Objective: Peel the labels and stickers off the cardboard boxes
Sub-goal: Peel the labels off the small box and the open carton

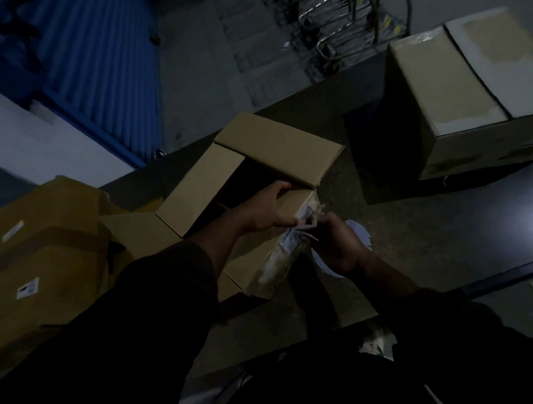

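I saw an open cardboard box point(249, 171) on the dim floor point(423, 236), its long axis running away toward the upper right. My left hand point(266, 211) gripped its near edge. My right hand point(333, 244) pinched a torn white label point(294, 236) at the box's near corner.

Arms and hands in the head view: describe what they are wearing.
Both arms are covered by long, dark sleeves that end near the wrists. The left hand and right hand are bare: no gloves show. The dim light hides any rings, watch or sleeve markings.
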The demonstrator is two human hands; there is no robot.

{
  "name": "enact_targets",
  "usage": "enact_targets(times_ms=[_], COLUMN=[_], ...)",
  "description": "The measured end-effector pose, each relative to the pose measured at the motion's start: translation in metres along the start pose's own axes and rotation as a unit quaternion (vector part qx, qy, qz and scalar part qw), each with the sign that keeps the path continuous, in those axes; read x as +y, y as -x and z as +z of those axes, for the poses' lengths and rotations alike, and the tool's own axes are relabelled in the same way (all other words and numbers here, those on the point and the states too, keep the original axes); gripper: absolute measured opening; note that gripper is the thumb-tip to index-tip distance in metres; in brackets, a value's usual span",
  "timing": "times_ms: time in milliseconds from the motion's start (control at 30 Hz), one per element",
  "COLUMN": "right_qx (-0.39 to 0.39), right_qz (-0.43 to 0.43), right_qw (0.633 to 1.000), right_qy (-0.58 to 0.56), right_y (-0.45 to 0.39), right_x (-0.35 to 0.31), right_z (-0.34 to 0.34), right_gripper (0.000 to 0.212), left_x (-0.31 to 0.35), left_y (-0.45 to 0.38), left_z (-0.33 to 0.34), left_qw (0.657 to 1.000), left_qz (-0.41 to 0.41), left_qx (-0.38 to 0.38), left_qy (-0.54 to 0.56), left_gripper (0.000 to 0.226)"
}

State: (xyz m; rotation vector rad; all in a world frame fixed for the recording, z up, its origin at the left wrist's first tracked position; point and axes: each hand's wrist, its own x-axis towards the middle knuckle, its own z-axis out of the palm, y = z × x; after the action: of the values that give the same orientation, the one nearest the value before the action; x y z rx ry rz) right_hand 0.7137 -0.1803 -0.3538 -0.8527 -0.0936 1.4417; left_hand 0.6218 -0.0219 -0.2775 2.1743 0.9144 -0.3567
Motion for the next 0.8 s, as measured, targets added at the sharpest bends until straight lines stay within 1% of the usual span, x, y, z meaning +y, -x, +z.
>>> enact_targets(times_ms=[133,267,400,467,533,600,633,700,733,800], right_qx=[-0.014,-0.015,0.003,0.013,0.016,0.020,0.033,0.037,0.032,0.040], right_qz=[0.035,0.025,0.010,0.009,0.012,-0.011,-0.019,-0.006,0.004,0.001], right_qw=[0.999,0.999,1.000,1.000,1.000,0.998,0.994,0.993,0.993,0.983], right_qy=[-0.026,-0.036,-0.029,-0.018,0.012,0.064,0.098,0.109,0.113,0.181], right_y=[0.003,0.007,0.001,-0.003,-0.003,-0.005,-0.005,-0.004,-0.002,0.000], right_x=[0.004,0.002,0.006,0.008,0.009,0.009,0.010,0.011,0.010,0.009], right_z=[-0.007,-0.006,-0.003,-0.002,0.000,0.005,0.006,0.011,0.012,0.005], right_gripper=[0.021,0.037,0.028,0.028,0.029,0.029,0.030,0.031,0.028,0.013], left_x=[-0.005,-0.006,-0.005,-0.003,-0.003,-0.001,0.000,0.000,0.000,-0.004], left_y=[0.000,0.000,0.000,0.002,0.003,0.006,0.008,0.013,0.016,0.022], left_z=[0.000,0.001,0.001,0.001,0.001,-0.001,-0.002,-0.005,-0.006,-0.004], left_qw=[1.000,1.000,0.999,0.999,0.999,0.997,0.995,0.985,0.977,0.966], left_qz=[0.005,0.006,0.007,0.010,0.014,0.025,0.033,0.045,0.051,0.057], left_qx=[-0.007,-0.006,-0.005,-0.005,-0.009,-0.020,-0.029,-0.051,-0.060,-0.068], left_qy=[-0.005,-0.014,-0.030,-0.036,-0.049,-0.067,-0.086,-0.157,-0.197,-0.244], left_gripper=[0.096,0.095,0.093,0.093,0.095,0.100,0.105,0.118,0.123,0.130])
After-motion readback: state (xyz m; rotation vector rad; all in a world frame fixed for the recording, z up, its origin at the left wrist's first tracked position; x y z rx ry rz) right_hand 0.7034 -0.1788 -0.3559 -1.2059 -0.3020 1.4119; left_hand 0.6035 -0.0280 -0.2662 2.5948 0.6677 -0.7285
